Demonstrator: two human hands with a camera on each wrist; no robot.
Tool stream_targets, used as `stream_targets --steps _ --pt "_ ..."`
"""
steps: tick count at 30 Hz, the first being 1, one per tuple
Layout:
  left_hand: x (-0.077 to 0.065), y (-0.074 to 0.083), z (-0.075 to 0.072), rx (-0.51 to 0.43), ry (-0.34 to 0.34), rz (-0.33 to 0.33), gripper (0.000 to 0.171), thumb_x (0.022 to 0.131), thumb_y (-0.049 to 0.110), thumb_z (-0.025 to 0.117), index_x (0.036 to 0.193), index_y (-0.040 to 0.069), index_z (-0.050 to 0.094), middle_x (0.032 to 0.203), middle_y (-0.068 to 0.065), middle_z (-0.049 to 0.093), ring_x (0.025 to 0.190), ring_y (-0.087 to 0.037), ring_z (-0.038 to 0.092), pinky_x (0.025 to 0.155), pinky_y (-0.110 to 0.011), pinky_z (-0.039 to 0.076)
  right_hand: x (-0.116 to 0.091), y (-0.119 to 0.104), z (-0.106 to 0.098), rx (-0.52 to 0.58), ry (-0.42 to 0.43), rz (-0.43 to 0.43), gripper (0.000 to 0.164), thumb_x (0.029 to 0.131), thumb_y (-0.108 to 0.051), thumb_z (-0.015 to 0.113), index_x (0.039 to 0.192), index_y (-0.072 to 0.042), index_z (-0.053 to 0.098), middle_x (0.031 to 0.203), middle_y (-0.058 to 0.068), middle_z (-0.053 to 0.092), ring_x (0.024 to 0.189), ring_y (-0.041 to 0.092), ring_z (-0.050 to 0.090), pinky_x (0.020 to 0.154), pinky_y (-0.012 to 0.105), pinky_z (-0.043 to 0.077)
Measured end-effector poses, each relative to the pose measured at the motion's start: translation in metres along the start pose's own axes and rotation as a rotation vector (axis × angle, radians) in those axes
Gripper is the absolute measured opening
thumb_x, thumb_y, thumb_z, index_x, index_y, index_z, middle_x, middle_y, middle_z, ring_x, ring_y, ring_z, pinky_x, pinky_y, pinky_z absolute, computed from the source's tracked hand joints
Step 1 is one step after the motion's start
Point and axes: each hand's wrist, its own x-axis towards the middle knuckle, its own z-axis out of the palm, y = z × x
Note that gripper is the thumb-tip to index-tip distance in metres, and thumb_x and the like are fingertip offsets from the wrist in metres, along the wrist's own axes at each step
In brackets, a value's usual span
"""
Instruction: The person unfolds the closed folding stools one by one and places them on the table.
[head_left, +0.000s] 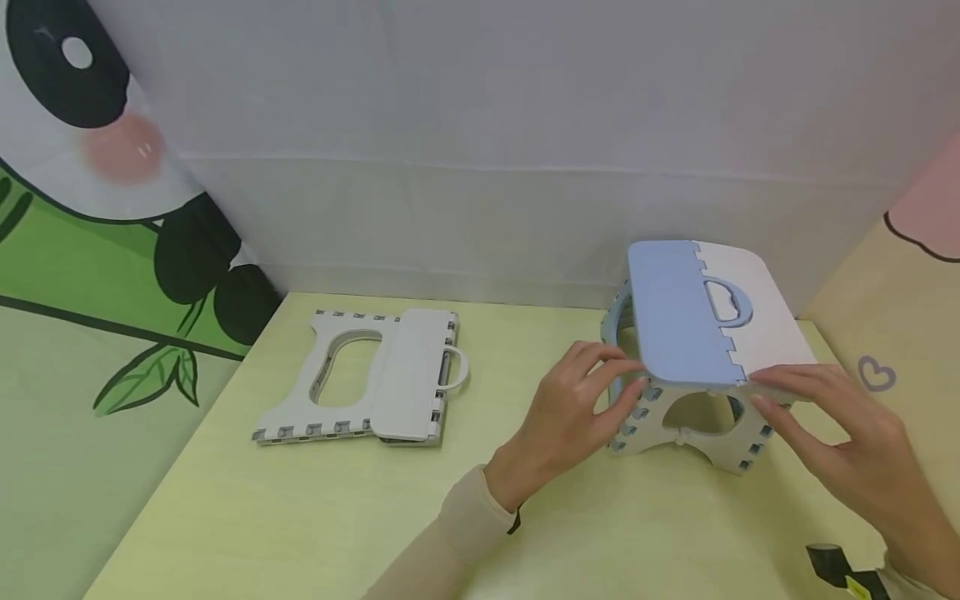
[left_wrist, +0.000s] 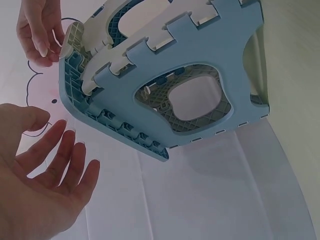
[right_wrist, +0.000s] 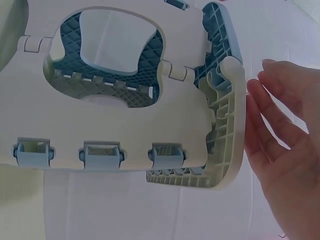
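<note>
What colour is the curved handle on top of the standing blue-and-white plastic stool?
The curved plastic handle is light blue, showing best in the head view.

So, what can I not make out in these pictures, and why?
- Head: underside of the folded stool, hidden by its own body.
- Head: rest of the left sleeve, cut off by the bottom edge.
- Left wrist: top of the standing stool, turned away from the camera.
- Right wrist: that stool's lower end, cut off at left.
</note>
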Motion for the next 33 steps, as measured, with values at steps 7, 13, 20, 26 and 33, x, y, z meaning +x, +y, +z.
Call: stream_targets --steps 7,13,20,26,33 --pt "-0.006 -0.002 -0.005 -0.005 0.006 0.006 0.009 0.094 0.013 0.074 0.099 0.006 0.076 0.103 -0.004 0.068 0.101 -0.017 0.064 0.092 -0.017 0.051 0.003 -0.009 0.006 0.037 0.005 -0.024 0.050 0.099 -0.041 0.069 0.104 0.008 0.074 0.100 0.013 0.072 0.109 0.002 0.062 0.099 0.013 0.044" --pt "-0.012 -0.005 -0.009 -0.005 0.007 -0.001 0.008 0.093 0.012 0.076 0.099 0.007 0.076 0.102 -0.003 0.068 0.100 -0.016 0.064 0.091 -0.017 0.051 0.001 -0.014 0.010 0.069 -0.009 -0.037 0.048 0.100 -0.038 0.069 0.105 0.009 0.074 0.101 0.013 0.072 0.107 0.003 0.062 0.095 0.011 0.045" --pt "-0.020 -0.007 -0.013 0.009 0.008 -0.001 0.010 0.091 0.012 0.077 0.100 0.007 0.076 0.101 -0.003 0.068 0.097 -0.017 0.064 0.089 -0.018 0.052 -0.003 -0.015 0.020 0.131 -0.052 -0.083 0.042 0.101 -0.032 0.068 0.108 0.010 0.073 0.105 0.014 0.072 0.111 0.006 0.063 0.097 0.013 0.045" --pt "-0.028 -0.010 -0.016 0.009 -0.022 -0.025 0.011 0.092 0.014 0.078 0.099 0.007 0.075 0.100 -0.002 0.068 0.097 -0.016 0.063 0.088 -0.019 0.053 -0.009 -0.016 0.029 0.125 -0.097 -0.074 0.043 0.102 -0.035 0.066 0.110 0.007 0.073 0.107 0.014 0.071 0.115 0.009 0.062 0.101 0.015 0.044" --pt "-0.036 -0.014 -0.019 0.022 -0.018 -0.026 0.010 0.091 0.012 0.078 0.099 0.008 0.074 0.098 -0.001 0.069 0.093 -0.016 0.063 0.084 -0.019 0.053 -0.014 -0.015 0.041 0.119 -0.148 -0.066 0.043 0.103 -0.038 0.063 0.114 0.002 0.073 0.109 0.010 0.071 0.112 0.008 0.062 0.097 0.011 0.045"
